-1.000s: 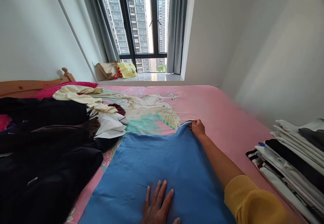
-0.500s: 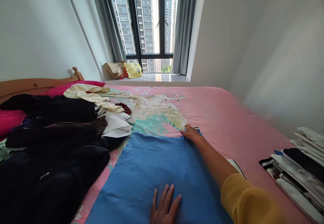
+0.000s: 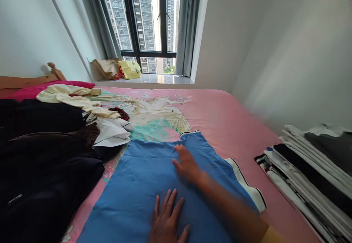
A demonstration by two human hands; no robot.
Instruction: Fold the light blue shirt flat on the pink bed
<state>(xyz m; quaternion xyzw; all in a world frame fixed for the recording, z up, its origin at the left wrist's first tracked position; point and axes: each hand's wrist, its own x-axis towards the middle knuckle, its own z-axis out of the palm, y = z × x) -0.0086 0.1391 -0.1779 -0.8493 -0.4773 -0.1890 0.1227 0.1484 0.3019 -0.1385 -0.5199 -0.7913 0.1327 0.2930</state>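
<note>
A blue shirt (image 3: pixel 143 173) lies spread on the bed, with a dark-and-white trimmed edge at its far right corner and a white, black-edged part showing along its right side. My left hand (image 3: pixel 166 221) rests flat on the lower middle of the cloth, fingers spread. Farther up, my right hand (image 3: pixel 187 164) is over the shirt's upper right area, somewhat blurred, fingers apart and holding nothing. Whether it presses on the cloth or hovers just above is hard to tell.
To the left is a heap of dark clothes (image 3: pixel 55 169), with white (image 3: pixel 111 131) and cream garments (image 3: pixel 71 98) beyond. A stack of folded clothes (image 3: pixel 305 177) stands at the right on the pink bedsheet (image 3: pixel 217 118). Paper bags (image 3: pixel 107 68) sit on the windowsill.
My right hand has let go of the shirt's far right corner and drawn back toward me over the cloth. The white, black-edged part shows more. My left hand stays on the shirt; the view has turned right.
</note>
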